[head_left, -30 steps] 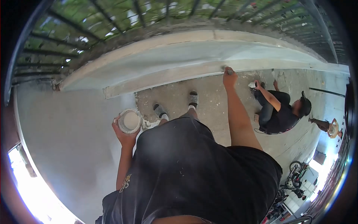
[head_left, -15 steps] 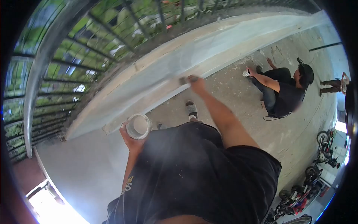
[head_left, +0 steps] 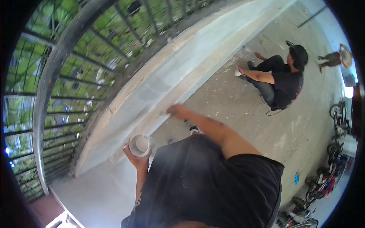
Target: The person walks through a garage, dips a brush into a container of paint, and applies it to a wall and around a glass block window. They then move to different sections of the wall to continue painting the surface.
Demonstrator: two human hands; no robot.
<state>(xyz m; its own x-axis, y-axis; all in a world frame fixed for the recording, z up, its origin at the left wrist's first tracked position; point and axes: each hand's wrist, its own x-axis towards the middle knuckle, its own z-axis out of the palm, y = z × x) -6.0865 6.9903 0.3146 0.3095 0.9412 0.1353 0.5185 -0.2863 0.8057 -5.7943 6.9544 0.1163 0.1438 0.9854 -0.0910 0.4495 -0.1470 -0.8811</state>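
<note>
My left hand (head_left: 137,160) is wrapped round a round pot (head_left: 140,145) with a whitish rim and pale grey contents, held in front of my shirt. My right hand (head_left: 178,112) reaches out to the low wall's ledge (head_left: 157,110), its fingers closed on a small dark tool (head_left: 170,112), probably a brush, whose shape is hard to make out. The tool is at the ledge's pale surface. Behind the ledge rises the low curved wall (head_left: 152,85), with whitish and grey patches.
A metal railing (head_left: 43,95) tops the wall, greenery beyond it. One person in dark clothes (head_left: 285,81) sits on the concrete floor (head_left: 232,102), and another person (head_left: 334,59) stands farther off. Motorcycles (head_left: 323,178) line the right side.
My right hand and its tool have moved left and down along the ledge, nearer the pot. The camera view has turned. My left hand still holds the pot.
</note>
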